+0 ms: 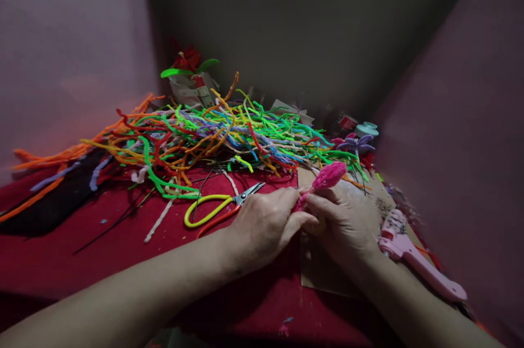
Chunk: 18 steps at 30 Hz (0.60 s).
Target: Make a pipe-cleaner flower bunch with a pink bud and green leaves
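My left hand (264, 222) and my right hand (344, 220) meet at the middle of a red cloth (82, 261). Both pinch the lower end of a fuzzy pink pipe-cleaner shape (325, 178), whose thick tip sticks up and to the right above my fingers. Something yellow shows under my right thumb; I cannot tell what it is. Yellow-handled scissors (216, 207) lie just left of my left hand, blades pointing right.
A big heap of many-coloured pipe cleaners (213, 135) fills the back of the cloth. A pink glue gun (413, 255) lies right of my right wrist on brown cardboard (323, 277). Purple pipe-cleaner flowers (356, 143) and a red flower (188, 60) stand behind. Pink walls close both sides.
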Each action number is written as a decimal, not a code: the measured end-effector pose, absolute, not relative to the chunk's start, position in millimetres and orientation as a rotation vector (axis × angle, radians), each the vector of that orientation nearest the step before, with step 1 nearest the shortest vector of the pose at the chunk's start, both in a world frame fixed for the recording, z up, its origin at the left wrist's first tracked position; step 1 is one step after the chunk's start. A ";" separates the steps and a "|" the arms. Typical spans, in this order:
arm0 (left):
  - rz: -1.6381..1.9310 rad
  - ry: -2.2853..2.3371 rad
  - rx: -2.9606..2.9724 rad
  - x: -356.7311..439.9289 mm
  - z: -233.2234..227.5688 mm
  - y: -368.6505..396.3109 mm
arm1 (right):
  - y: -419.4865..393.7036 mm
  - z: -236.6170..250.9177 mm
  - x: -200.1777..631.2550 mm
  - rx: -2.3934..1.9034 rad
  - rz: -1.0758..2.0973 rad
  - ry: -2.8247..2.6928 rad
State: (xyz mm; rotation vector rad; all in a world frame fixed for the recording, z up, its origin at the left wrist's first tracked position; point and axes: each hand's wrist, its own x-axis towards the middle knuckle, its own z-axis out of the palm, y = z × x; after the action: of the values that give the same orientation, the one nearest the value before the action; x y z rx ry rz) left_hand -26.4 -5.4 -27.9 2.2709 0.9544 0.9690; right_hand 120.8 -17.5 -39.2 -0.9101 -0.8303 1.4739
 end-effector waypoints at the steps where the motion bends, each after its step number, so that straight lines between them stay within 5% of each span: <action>1: 1.006 0.978 2.304 -26.8 -28.7 -5.2 | -17.8 -39.6 120.6 -0.913 1.470 -0.838; 7: 1.346 0.816 2.060 -27.0 -19.9 0.9 | -23.1 -42.1 115.8 -0.919 1.517 -0.895; 18: 1.355 0.801 2.108 -22.2 -14.3 -0.8 | -29.1 -39.1 111.2 -1.037 1.543 -0.886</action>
State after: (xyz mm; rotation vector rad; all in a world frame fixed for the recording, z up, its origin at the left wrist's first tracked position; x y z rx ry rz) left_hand -22.2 -0.8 -14.3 2.1084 0.8010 1.3554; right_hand 111.2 -29.1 -39.1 -1.0371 -0.8863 1.5425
